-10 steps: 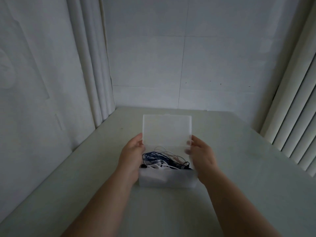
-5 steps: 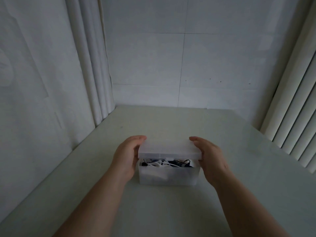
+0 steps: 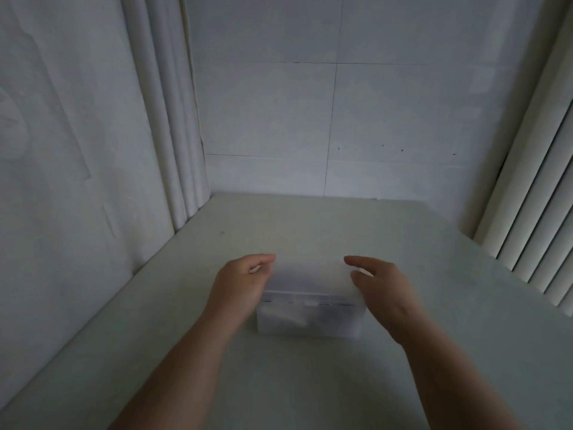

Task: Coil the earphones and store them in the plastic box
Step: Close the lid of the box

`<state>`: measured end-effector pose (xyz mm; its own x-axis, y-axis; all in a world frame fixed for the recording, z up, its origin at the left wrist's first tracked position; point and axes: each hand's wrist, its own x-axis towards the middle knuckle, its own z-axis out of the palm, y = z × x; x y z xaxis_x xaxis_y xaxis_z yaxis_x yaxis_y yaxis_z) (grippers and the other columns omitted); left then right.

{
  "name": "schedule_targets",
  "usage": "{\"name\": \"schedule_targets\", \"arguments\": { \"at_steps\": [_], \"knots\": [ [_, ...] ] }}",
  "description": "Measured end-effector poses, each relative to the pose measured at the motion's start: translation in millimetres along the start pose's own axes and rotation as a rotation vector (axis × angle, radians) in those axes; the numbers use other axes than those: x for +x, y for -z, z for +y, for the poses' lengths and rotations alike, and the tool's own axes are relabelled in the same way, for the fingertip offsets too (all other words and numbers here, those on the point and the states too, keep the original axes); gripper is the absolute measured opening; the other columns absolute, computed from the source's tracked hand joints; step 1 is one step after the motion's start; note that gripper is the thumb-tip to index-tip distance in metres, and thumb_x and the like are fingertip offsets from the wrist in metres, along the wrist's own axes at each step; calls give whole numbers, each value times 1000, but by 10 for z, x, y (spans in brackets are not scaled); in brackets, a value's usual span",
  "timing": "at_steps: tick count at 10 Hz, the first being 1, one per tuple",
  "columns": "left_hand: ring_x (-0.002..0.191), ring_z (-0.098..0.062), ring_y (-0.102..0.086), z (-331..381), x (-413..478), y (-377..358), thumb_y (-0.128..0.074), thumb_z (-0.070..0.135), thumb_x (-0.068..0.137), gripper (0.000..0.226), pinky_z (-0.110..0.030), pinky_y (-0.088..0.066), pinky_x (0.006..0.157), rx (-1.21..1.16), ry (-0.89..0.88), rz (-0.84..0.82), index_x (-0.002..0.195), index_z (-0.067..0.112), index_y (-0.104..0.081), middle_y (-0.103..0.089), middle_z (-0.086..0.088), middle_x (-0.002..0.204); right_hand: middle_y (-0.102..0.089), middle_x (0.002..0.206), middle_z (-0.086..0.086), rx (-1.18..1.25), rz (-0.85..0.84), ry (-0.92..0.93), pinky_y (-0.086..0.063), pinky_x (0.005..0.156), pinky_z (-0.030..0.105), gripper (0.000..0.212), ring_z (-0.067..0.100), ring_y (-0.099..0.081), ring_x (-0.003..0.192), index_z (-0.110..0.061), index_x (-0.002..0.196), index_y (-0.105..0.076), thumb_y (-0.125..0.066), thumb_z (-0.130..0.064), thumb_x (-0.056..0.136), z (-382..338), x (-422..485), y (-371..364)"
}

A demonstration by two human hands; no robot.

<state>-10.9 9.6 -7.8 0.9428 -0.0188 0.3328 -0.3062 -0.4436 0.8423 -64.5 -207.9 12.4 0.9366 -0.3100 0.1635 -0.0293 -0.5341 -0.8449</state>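
Down onto the plastic box (image 3: 310, 318) has come the lid (image 3: 310, 280), which was standing upright a second ago and was still tilting shut half a second ago; now it is lying flat over the top, with only a thin dark line showing along its front edge. Whatever is inside is reading as dim shapes through the frosted front wall, so the earphones cannot be made out.

Both hands are flanking the box on the pale table (image 3: 310, 383). Just to the box's left, the left hand (image 3: 238, 285) is curling loosely, its fingers bent toward the lid's far left corner and seeming to touch it, without clasping it. On the opposite side, the right hand (image 3: 383, 290) is staying half open, fingers (image 3: 356, 261) reaching over the lid's far right corner; whether they are pressing on it or hovering just above cannot be told, since the lid is blurred. Between the two palms the box is sitting upright on the table.
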Motion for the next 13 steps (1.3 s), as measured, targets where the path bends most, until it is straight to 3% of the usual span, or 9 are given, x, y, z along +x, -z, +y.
{"name": "schedule_targets", "arguments": {
  "at_steps": [1, 4, 6, 7, 8, 9, 11, 12, 13],
  "knots": [
    [126, -11, -53, 4, -28, -24, -54, 18, 94, 28, -24, -37, 106, 280, -180, 5, 117, 18, -70, -55, 4, 139, -51, 145, -2, -204, 7, 25, -31, 109, 29, 36, 19, -46, 133, -24, 129, -62, -51, -20, 96, -25, -30, -16],
    [130, -11, -49, 12, -8, 2, -50, 18, 96, 32, -18, -28, 108, 352, -239, -34, 125, 16, -64, -53, 1, 141, -50, 146, -2, -367, -3, 57, -33, 109, 32, 38, 21, -45, 135, -25, 135, -56, -47, -28, 98, -64, -73, -21],
    [126, -16, -54, 3, -41, -5, -51, 21, 94, 27, -16, -31, 101, 374, -306, 7, 110, 15, -72, -62, -4, 131, -45, 148, -7, -411, 58, 134, -33, 106, 28, 36, 18, -46, 132, -27, 128, -62, -45, -21, 97, -69, -106, -65],
    [136, -13, -42, 31, -74, -40, -40, 36, 88, 46, -11, -20, 107, 383, -355, -112, 120, 17, -67, -55, 1, 139, -36, 154, -9, -462, 29, 219, -27, 111, 25, 42, 16, -37, 138, -27, 132, -59, -41, -20, 95, -85, -128, -86],
    [142, -11, -30, 31, -92, -105, -31, 39, 87, 57, -4, -6, 105, 419, -373, -148, 135, 18, -55, -45, 4, 148, -24, 160, -4, -501, -98, 241, -14, 115, 22, 48, 13, -20, 147, -22, 147, -39, -34, -25, 99, -93, -127, -126],
    [144, -11, -25, 37, -90, -115, -27, 39, 87, 61, -8, -6, 107, 436, -369, -168, 139, 18, -49, -41, 5, 150, -20, 161, -3, -530, -117, 249, -11, 116, 22, 48, 14, -14, 149, -20, 149, -33, -30, -25, 101, -102, -142, -142],
    [139, -4, -29, 39, -101, -80, -38, 37, 84, 58, -6, -11, 105, 307, -306, -181, 134, 14, -55, -49, 3, 145, -24, 161, -1, -548, -107, 234, -16, 117, 28, 49, 17, -22, 147, -20, 149, -36, -32, -26, 100, -127, -162, -125],
    [135, -2, -34, 23, -76, -26, -51, 30, 90, 41, -9, -18, 106, 183, -247, -198, 125, 13, -63, -56, 1, 139, -38, 155, -2, -558, -61, 250, -23, 115, 29, 45, 17, -34, 141, -21, 141, -50, -40, -26, 97, -142, -149, -85],
    [130, -7, -46, 141, -66, 27, -62, 17, 90, 31, -13, -28, 104, 149, -229, -85, 121, 19, -66, -60, 3, 134, -52, 145, -3, -471, 52, 281, -29, 109, 25, 37, 16, -46, 132, -22, 130, -61, -46, -28, 96, -233, -154, -17]
  ]
}}
